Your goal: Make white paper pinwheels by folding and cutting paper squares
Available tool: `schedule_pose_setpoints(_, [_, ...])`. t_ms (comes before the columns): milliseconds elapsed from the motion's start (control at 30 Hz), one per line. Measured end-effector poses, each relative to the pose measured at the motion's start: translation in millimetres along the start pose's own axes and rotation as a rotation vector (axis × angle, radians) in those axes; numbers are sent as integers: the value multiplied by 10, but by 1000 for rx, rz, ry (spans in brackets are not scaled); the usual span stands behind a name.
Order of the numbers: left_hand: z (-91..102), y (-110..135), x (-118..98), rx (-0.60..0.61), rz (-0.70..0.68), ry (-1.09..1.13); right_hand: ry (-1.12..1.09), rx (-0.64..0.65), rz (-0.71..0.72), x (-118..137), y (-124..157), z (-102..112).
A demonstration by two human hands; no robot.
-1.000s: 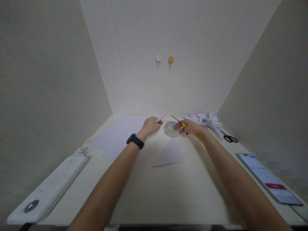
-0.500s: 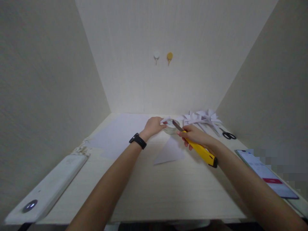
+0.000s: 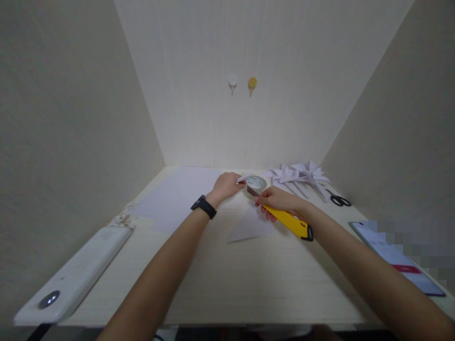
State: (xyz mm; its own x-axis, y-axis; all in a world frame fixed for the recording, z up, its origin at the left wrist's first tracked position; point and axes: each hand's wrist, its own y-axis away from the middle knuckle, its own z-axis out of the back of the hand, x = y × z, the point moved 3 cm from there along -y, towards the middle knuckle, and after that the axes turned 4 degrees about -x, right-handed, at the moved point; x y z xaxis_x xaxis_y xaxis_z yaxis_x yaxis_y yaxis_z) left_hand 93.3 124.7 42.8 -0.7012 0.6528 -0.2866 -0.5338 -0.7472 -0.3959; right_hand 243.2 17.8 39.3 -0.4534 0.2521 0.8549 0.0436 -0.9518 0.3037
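My right hand (image 3: 275, 199) is wrapped round a yellow utility knife (image 3: 289, 222). Its blade is out, pointing up and left in front of a roll of clear tape (image 3: 261, 182), close to the fingertips of my left hand (image 3: 227, 183). That hand, with a black watch on its wrist, pinches a narrow white piece of paper (image 3: 244, 178) beside the roll. Whether the blade touches the tape or the paper, I cannot tell. Below the roll lies a folded triangular sheet of white paper (image 3: 249, 227), partly behind my right hand.
White paper pinwheels (image 3: 298, 174) are heaped at the back right, near black-handled scissors (image 3: 340, 201). A large sheet of paper (image 3: 170, 194) covers the back left. A phone (image 3: 391, 255) lies at the right edge, a long white device (image 3: 74, 270) at the left. Walls enclose the table.
My right hand has moved a little left with the utility knife, bringing the blade lower and nearer my left fingertips. My left hand stays in place.
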Motion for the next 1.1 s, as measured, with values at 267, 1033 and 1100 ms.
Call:
schedule_pose_setpoints(267, [-4,11,-25,4,-13,-79,51,-11,-6,84,-37,11])
schedule_pose_setpoints(1033, [1,35,-91,-6,8,-182,90,-35,-19,168,-23,3])
schedule_pose_setpoints(1100, [-2,36,-93,0,10,-180,92,-40,-17,169,-20,6])
